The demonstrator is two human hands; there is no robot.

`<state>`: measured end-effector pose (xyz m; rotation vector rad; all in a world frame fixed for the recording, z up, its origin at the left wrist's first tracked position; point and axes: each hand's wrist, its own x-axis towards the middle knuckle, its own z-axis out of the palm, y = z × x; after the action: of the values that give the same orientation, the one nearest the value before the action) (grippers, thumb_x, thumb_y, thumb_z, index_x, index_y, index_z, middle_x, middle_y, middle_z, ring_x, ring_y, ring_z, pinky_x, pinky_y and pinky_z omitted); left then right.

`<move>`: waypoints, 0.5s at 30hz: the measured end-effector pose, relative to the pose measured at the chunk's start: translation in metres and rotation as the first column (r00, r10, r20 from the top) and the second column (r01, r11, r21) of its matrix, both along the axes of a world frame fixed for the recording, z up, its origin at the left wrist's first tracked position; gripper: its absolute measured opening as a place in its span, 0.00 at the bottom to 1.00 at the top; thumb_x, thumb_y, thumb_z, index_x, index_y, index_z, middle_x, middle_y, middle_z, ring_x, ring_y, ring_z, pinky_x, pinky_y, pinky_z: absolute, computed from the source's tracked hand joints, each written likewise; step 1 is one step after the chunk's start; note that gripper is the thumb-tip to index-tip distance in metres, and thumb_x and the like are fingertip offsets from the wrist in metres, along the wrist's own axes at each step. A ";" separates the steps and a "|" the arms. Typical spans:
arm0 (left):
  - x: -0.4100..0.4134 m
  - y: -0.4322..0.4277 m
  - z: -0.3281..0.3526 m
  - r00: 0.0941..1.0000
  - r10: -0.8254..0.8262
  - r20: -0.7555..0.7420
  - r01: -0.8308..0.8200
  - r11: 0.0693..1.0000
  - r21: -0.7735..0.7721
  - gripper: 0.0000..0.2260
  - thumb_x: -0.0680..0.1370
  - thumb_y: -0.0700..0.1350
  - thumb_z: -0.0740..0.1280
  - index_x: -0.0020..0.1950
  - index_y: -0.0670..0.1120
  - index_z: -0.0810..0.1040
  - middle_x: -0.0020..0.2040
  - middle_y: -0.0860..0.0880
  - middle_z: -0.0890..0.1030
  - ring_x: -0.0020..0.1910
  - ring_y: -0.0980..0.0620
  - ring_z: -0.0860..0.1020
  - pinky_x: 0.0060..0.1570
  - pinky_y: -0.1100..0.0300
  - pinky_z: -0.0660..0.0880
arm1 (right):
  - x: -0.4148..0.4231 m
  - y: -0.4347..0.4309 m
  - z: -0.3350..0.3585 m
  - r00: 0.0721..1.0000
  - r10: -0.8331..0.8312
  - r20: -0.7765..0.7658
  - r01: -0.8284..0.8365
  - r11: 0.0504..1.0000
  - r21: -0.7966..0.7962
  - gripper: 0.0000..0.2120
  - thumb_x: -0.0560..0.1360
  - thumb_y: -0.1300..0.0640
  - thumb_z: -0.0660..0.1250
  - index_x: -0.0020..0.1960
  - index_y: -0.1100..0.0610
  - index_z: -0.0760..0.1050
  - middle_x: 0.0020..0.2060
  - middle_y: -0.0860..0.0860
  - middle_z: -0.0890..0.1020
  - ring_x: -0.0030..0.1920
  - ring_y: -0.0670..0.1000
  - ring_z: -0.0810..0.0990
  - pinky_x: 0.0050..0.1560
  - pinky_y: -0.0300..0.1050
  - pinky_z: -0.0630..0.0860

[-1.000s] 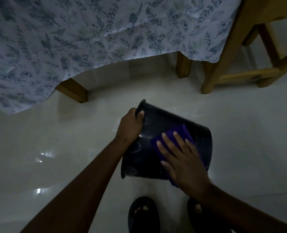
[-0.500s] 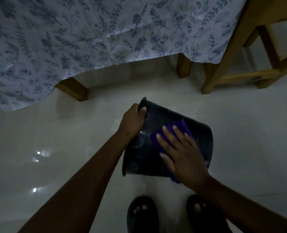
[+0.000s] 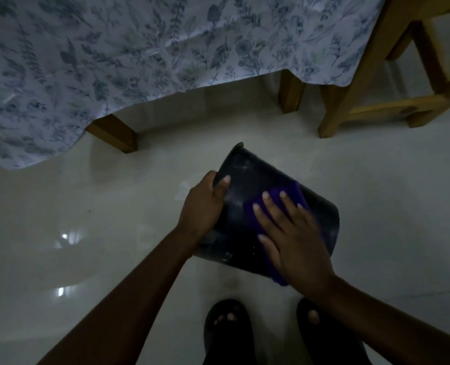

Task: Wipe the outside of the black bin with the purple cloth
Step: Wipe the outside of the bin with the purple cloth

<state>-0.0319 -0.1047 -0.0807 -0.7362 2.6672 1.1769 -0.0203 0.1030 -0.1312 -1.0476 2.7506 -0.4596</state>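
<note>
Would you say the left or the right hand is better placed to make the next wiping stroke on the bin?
Probably the right hand: it lies flat on the purple cloth against the black bin wall. The left hand grips the rim, steadying it.

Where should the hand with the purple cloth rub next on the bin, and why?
Probably slide the right hand and purple cloth toward the rim by the left hand: the black bin shows pale smudges there, and the left hand holds it tilted.
</note>
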 end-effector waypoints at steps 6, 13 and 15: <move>-0.042 0.003 -0.002 0.996 -0.093 -0.015 0.092 0.995 -0.048 0.13 0.82 0.53 0.55 0.53 0.45 0.74 0.40 0.54 0.75 0.37 0.60 0.73 0.34 0.67 0.67 | -0.036 -0.018 0.008 0.991 -0.112 0.073 0.118 0.989 -0.091 0.26 0.81 0.43 0.49 0.78 0.49 0.54 0.77 0.50 0.57 0.77 0.54 0.53 0.74 0.56 0.56; -0.048 0.004 -0.008 0.994 -0.094 0.057 0.097 0.994 -0.052 0.16 0.82 0.53 0.55 0.54 0.43 0.73 0.45 0.47 0.78 0.42 0.48 0.76 0.36 0.61 0.70 | -0.008 -0.006 0.002 0.989 -0.149 0.019 0.149 0.989 0.004 0.27 0.81 0.44 0.48 0.78 0.50 0.51 0.78 0.51 0.55 0.78 0.56 0.51 0.74 0.58 0.57; -0.048 0.004 -0.009 0.995 -0.081 0.053 0.084 0.996 -0.040 0.16 0.82 0.53 0.55 0.54 0.42 0.74 0.47 0.44 0.80 0.44 0.45 0.78 0.41 0.56 0.73 | 0.011 0.002 -0.001 0.998 -0.060 0.007 0.060 0.998 0.028 0.28 0.81 0.43 0.49 0.78 0.50 0.50 0.78 0.52 0.54 0.78 0.57 0.50 0.73 0.60 0.57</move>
<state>-0.0794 -0.1005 -0.0894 -0.6464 2.6605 1.0699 -0.0095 0.1051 -0.1317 -0.9572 2.7795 -0.4312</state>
